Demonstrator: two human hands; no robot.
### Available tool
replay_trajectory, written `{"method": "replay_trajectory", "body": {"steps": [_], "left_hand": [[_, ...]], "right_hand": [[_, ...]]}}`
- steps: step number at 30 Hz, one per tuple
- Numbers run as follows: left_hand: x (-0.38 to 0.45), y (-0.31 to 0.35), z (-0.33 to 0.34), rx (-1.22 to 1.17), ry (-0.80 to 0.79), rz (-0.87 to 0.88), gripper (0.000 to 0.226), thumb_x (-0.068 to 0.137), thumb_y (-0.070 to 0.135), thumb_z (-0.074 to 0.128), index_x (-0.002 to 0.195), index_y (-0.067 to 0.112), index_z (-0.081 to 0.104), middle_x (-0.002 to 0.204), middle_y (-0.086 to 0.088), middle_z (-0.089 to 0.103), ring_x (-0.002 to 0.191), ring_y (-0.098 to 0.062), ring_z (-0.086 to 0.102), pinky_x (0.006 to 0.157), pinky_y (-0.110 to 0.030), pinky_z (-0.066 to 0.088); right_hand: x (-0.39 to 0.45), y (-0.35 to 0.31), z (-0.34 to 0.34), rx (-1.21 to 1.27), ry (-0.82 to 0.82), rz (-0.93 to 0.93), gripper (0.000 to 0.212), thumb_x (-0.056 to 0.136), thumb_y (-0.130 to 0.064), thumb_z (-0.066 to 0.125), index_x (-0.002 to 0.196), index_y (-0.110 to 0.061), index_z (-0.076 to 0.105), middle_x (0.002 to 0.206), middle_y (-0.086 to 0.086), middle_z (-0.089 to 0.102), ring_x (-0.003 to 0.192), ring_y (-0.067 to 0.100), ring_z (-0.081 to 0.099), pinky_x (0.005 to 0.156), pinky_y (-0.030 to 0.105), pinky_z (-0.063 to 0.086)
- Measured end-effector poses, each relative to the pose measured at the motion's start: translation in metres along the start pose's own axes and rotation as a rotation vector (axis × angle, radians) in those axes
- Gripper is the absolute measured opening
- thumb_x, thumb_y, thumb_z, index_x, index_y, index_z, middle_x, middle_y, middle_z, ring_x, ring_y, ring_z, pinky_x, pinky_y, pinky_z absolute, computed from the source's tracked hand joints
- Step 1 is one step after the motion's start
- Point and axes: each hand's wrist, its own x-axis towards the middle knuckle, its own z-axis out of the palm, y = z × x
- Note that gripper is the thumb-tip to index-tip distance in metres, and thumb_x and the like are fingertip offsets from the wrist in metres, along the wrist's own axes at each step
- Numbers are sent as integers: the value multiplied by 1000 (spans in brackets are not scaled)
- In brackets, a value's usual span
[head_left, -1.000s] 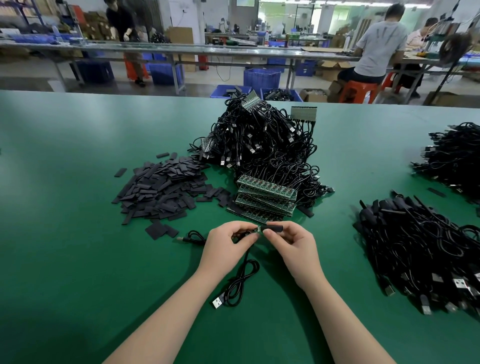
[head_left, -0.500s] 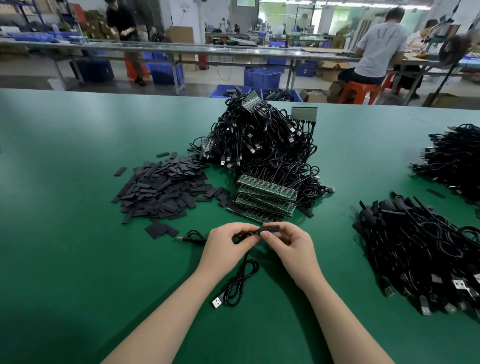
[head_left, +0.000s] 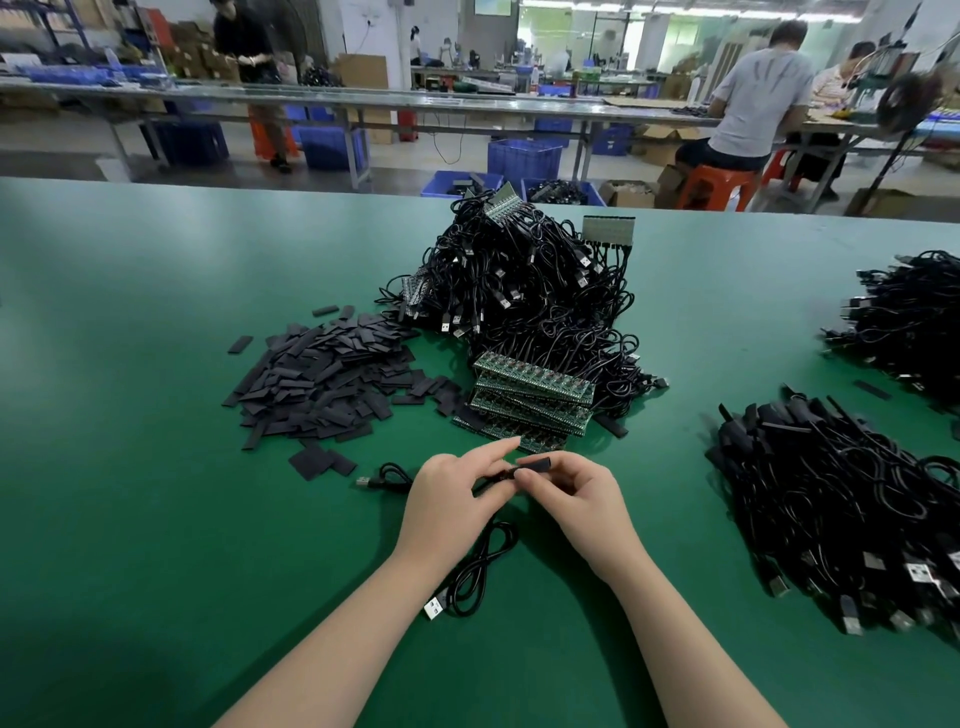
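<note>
Near six o'clock on the worktop (head_left: 156, 519), the grip of the left hand (head_left: 457, 488) pinches the USB cable (head_left: 480, 566); the right hand (head_left: 576, 493) pinches the black sleeve (head_left: 535, 461). Keep both in line and push slowly.

The green table (head_left: 156, 519) carries a tangled cable heap (head_left: 524, 291) at 12 o'clock from its middle, with circuit-board strips (head_left: 530, 400) stacked against the heap's near side. Flat black sleeves (head_left: 322, 384) lie piled at 10 (a few strays apart). Bundled cables (head_left: 841, 509) lie at 3, another heap (head_left: 904, 322) at 2 and a looped cable (head_left: 478, 571) at 6.
</note>
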Motion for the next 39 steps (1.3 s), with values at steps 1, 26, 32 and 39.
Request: {"method": "replay_trajectory", "body": {"steps": [1,26,32,39], "left_hand": [[0,2,0,22,7,14,46,84,36,72,126,46,59,99,26,70,94,0,58,87,-11,38],[-4,1,1,50,192,114,16,77,20,80,91,27,77,88,18,72,94,24,48,92,-6,31],[-3,3,1,72,180,117,15,77,21,80,91,26,78,86,17,73,90,1,60,92,-10,32],[-4,4,2,82,175,145,15,78,30,74,91,26,79,84,16,74,82,1,66,84,-28,46]], "right_hand": [[0,0,-1,27,7,2,11,88,-17,75,85,-28,76,78,-2,76,72,4,68,67,16,51],[-1,-3,-1,144,75,37,11,87,-21,75,82,-30,78,82,0,77,74,8,68,71,25,54],[-1,-2,0,80,75,30,12,87,-25,76,77,-31,79,68,-6,73,59,0,56,56,14,44],[0,2,-1,64,102,47,16,87,-30,75,71,-26,77,55,-9,58,52,5,42,49,18,34]]}}
